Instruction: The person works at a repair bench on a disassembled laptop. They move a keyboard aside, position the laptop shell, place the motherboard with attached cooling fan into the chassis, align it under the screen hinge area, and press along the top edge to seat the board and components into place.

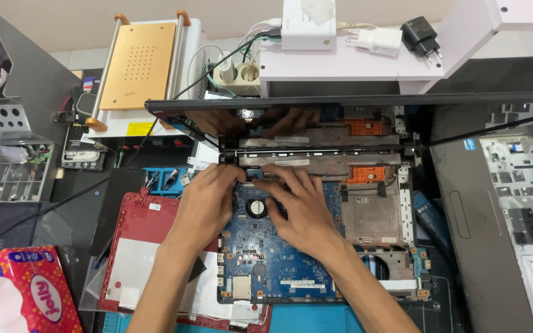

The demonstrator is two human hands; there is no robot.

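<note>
An opened laptop lies in front of me with its blue motherboard (pixel 266 253) bare and its dark screen (pixel 353 117) standing upright behind. My left hand (pixel 208 200) rests on the board's upper left corner, fingertips pressed near the hinge edge. My right hand (pixel 297 203) lies flat across the board's top middle, its fingers spread and pointing left towards the left hand. The fingertips of both hands meet at the board's top edge. A round coin cell (pixel 256 207) shows between the two hands. Neither hand visibly grips any object.
A red laptop cover (pixel 140 228) lies at the left under the board. A grey palmrest panel (pixel 501 209) lies at the right. A pink tissue box (pixel 23 290) sits at the lower left. A hot-plate machine (pixel 137 58), power adapters (pixel 396 38) and a parts organiser (pixel 13 172) stand behind.
</note>
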